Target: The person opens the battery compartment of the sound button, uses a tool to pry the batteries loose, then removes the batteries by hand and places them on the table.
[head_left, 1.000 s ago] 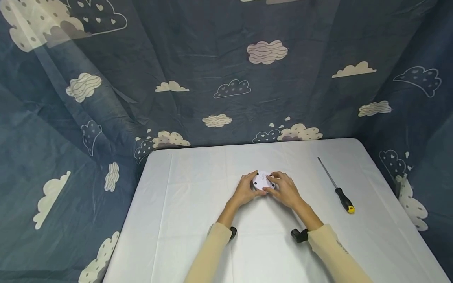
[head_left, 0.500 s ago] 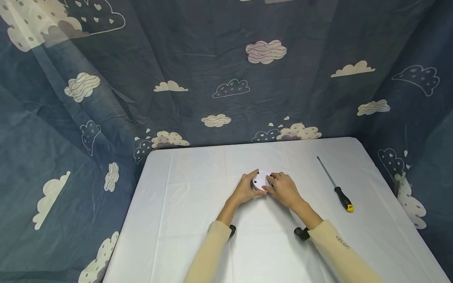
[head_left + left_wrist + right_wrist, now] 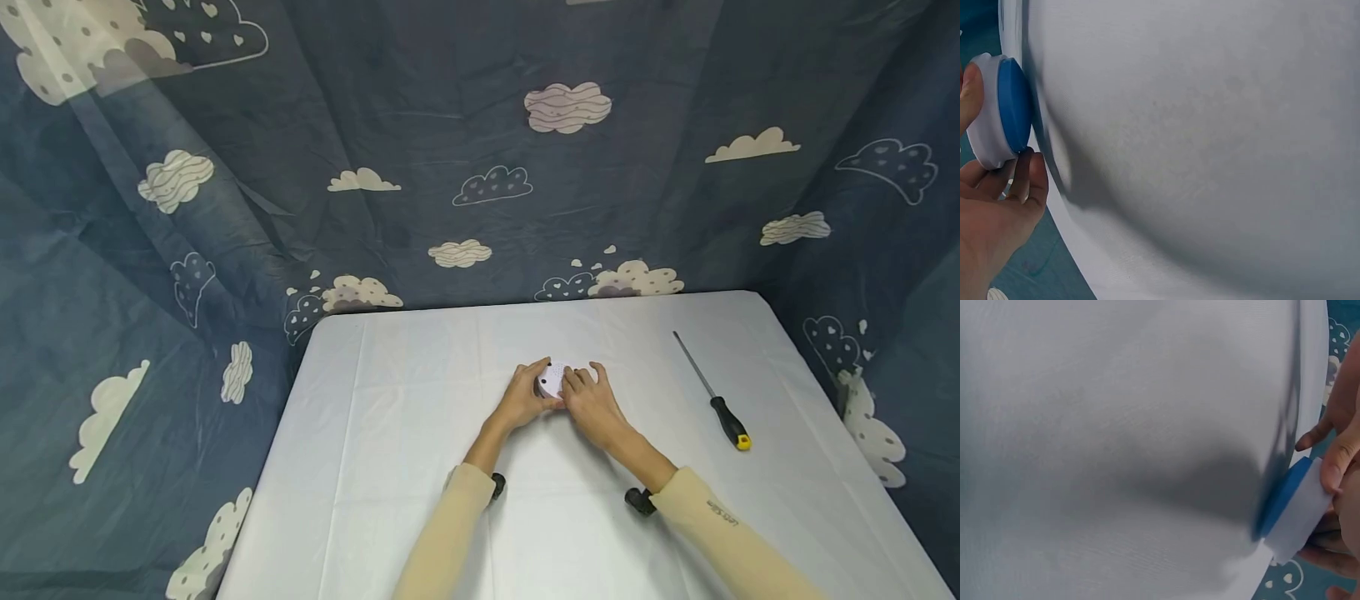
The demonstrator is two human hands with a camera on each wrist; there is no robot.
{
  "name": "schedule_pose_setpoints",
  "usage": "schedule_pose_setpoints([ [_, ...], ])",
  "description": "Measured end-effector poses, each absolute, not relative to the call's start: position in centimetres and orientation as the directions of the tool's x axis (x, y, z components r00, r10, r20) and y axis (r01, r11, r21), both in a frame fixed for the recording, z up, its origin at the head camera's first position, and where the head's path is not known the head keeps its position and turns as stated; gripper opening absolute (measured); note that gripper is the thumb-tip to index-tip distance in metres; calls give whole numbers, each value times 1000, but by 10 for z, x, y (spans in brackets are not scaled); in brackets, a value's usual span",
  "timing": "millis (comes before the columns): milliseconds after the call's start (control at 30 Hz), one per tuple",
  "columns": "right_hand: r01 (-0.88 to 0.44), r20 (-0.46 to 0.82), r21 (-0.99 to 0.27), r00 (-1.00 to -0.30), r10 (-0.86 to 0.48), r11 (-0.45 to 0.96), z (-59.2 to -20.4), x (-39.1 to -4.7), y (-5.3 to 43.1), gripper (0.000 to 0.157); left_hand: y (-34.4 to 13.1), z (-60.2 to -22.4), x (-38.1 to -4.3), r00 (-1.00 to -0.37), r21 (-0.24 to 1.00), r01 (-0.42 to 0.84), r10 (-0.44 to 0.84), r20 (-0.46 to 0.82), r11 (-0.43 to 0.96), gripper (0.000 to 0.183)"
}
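Observation:
A small round device (image 3: 551,381) has a white body with dotted holes and dark round spots on its upward face. Its other side is a blue dome (image 3: 1015,105), turned down toward the table. My left hand (image 3: 519,403) grips the device at its left rim, thumb at the near edge and fingers at the far edge. My right hand (image 3: 594,408) holds the right side, fingertips over the face, hiding part of it. In the right wrist view, a thumb lies against the white body (image 3: 1300,512). What the right fingertips do on the face is too small to tell.
A screwdriver (image 3: 724,419) with a black and yellow handle lies on the right of the white-covered table (image 3: 405,467). A dark blue cloud-patterned curtain (image 3: 450,100) stands behind the table and along both sides.
The right hand has moved left across the device's face, covering more of it, and one of its fingers now sticks out. The left hand keeps its grip. The screwdriver has not moved.

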State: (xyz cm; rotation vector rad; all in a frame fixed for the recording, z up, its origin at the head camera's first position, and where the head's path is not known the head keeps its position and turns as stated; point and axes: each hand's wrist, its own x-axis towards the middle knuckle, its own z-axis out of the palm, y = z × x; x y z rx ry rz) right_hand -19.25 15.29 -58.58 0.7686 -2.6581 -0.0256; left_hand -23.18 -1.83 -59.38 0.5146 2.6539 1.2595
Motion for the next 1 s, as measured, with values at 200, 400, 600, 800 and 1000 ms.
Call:
schedule_pose_setpoints([
  [200, -509, 373, 99, -778, -506, 855, -589, -194, 154, 28, -17, -593, -234, -933, 781, 222, 360, -3, 584, 92],
  [400, -525, 470, 38, -741, -479, 850, -594, -194, 157, 21, -16, -595, -233, -938, 786, 219, 346, 8, 578, 93],
  [600, -507, 505, -132, -774, -382, 852, -599, -184, 161, 28, -14, -594, -230, -936, 757, 232, 352, 4, 610, 92],
  [800, -372, 352, -436, -908, -225, 819, -594, -179, 167, 36, -16, -592, -231, -930, 746, 256, 368, 15, 615, 92],
  [1000, -360, 367, -541, -914, -172, 760, -597, -185, 174, 30, -19, -591, -229, -926, 755, 262, 377, 21, 600, 95],
])
